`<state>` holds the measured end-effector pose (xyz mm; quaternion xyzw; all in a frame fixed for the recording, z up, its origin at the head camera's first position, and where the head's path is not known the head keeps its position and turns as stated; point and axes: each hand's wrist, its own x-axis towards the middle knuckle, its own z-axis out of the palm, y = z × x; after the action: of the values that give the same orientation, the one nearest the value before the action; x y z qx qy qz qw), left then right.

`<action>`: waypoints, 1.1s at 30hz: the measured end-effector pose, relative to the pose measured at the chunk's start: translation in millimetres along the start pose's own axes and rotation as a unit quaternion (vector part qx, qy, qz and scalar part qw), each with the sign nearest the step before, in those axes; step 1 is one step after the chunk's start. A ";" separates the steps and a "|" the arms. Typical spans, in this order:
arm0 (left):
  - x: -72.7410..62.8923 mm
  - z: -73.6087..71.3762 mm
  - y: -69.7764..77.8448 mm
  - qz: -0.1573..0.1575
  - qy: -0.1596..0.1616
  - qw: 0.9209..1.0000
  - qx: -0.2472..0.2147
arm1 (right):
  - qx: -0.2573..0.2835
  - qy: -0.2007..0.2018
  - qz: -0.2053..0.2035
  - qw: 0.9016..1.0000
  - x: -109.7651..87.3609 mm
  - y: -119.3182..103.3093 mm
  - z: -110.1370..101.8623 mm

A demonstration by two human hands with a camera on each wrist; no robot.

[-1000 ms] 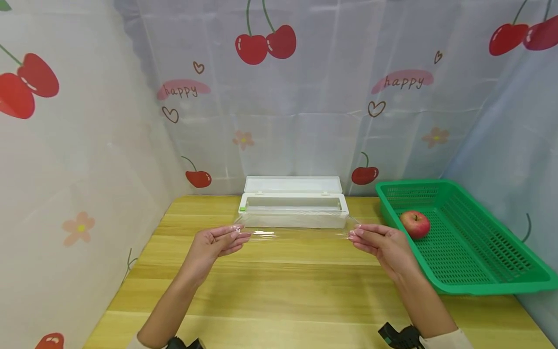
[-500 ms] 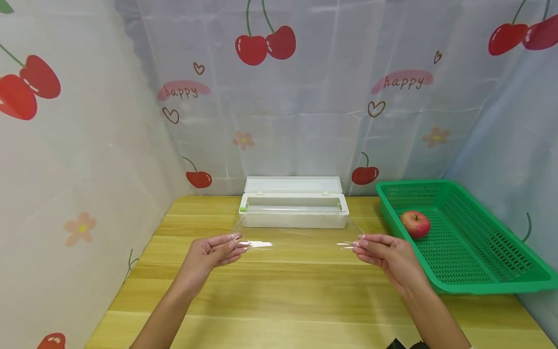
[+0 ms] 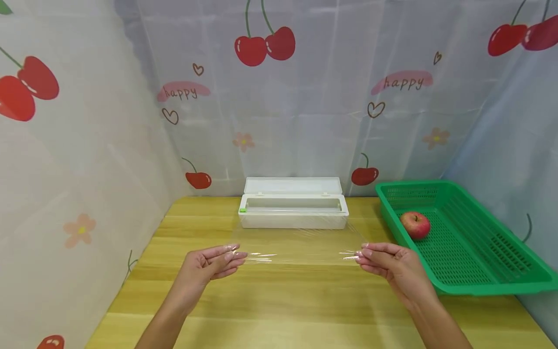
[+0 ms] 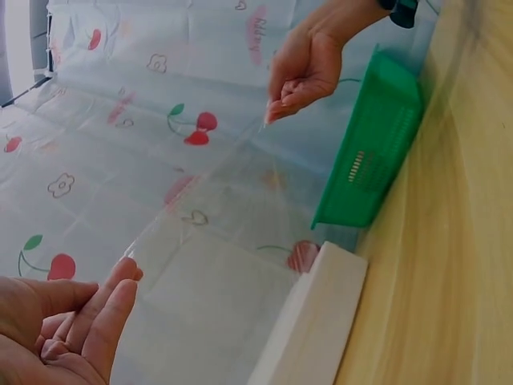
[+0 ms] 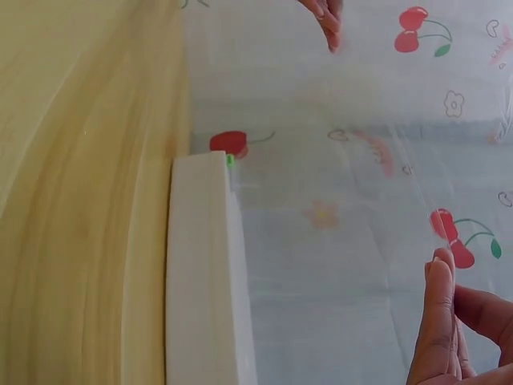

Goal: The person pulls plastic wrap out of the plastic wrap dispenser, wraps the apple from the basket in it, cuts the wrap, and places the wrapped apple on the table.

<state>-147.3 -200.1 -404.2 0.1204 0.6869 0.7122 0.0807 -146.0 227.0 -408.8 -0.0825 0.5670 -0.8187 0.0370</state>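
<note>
A sheet of clear plastic wrap (image 3: 301,245) stretches from the white wrap dispenser box (image 3: 294,221) toward the person. My left hand (image 3: 209,264) pinches its near left corner between thumb and fingers. At the near right corner my right hand (image 3: 392,264) pinches the film the same way. Both hands are held above the table in front of the box. The box's lid (image 3: 293,185) stands raised at the back, and a small green piece (image 3: 242,210) sits at its left end. In the left wrist view the film (image 4: 216,216) slants taut between the hands.
A green plastic basket (image 3: 462,286) stands at the right, close to my right hand, with a red apple (image 3: 415,225) inside. Cherry-print curtains (image 3: 296,131) enclose the back and sides of the wooden table (image 3: 283,300).
Both hands have drawn back toward the person and slightly apart, pulling a longer stretch of plastic wrap out of the box. The box, basket and apple have stayed put.
</note>
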 end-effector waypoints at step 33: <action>-23.4 -25.2 -71.8 -0.144 -0.145 0.979 -0.017 | -0.022 -0.167 0.171 0.971 -14.7 46.8 -38.0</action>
<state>-135.6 -227.7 -477.9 0.1206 0.6656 0.6800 0.2831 -139.9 247.7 -467.0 -0.1208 0.5761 -0.7622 0.2693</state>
